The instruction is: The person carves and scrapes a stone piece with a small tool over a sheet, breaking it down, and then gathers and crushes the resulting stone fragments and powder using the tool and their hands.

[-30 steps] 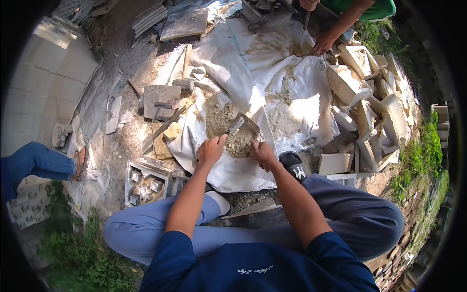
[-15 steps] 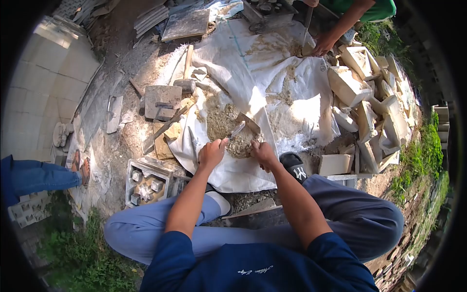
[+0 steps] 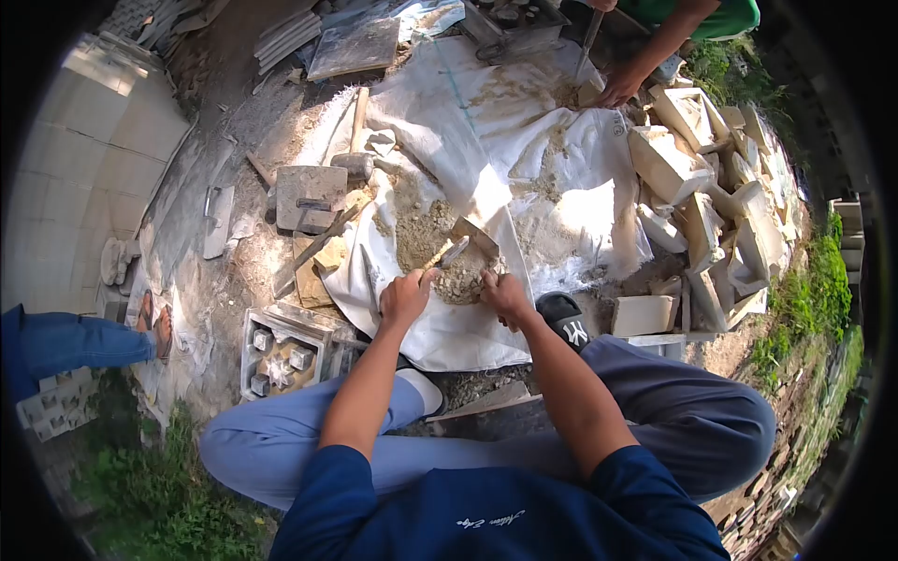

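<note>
My left hand [image 3: 406, 297] is closed around the near end of a small metal trowel [image 3: 456, 251], with a yellowish streak beside its shiny blade. My right hand [image 3: 506, 295] grips another trowel, whose flat, squared blade [image 3: 477, 237] is tilted up on edge. Both blades are close together over a heap of crumbly grey-brown mix [image 3: 426, 229], and I cannot tell whether they touch. Under the heap spreads a white woven sheet [image 3: 449, 341]. The handles are mostly hidden in my fingers.
A mallet [image 3: 354, 166], a square metal float [image 3: 311, 198] and a mould with metal blocks [image 3: 285, 353] lie to the left. Pale broken castings [image 3: 697, 206] pile up at right. Another person's hand [image 3: 620, 86] works at the far side; someone's jeans-clad leg [image 3: 89, 337] is at left.
The trowel in my left hand has turned slightly, and a yellowish streak now shows along it. My right hand and its trowel have barely moved. The other person's tool has shifted a little left.
</note>
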Demonstrator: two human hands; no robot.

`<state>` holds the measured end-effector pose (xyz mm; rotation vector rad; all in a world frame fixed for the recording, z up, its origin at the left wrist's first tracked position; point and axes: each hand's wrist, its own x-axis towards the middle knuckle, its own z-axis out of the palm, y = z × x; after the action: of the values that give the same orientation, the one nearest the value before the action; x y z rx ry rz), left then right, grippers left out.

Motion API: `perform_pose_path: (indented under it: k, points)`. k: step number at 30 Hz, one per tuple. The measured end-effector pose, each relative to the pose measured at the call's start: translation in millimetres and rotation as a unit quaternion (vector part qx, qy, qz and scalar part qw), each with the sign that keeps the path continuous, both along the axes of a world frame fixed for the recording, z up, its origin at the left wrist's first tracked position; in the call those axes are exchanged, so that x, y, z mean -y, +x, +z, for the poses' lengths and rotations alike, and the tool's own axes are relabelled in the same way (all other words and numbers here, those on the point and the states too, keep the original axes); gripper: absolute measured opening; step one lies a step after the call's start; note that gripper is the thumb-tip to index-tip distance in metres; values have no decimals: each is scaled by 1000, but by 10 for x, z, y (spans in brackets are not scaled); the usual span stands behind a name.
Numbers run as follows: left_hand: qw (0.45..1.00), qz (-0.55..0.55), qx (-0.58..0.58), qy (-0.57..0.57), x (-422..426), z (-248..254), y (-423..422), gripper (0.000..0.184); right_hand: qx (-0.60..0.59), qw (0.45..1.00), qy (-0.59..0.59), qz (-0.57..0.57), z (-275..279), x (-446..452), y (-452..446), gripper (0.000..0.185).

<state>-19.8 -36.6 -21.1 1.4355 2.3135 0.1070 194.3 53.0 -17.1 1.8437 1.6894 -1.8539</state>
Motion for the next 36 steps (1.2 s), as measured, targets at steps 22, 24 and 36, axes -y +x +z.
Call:
perform_pose_path:
  k: [22,24,36]
  points:
    - [979,61,55,188,-180,145,-46,43,-19,999,40,-8,-79,35,-1,69]
    - [991,58,48,111,-102,65,-46,42,-19,999,34,-4,-132,18,-3,68]
    - [971,30,68,226,-137,56,101,42,0,1000,-10,-8,33,1,11,64]
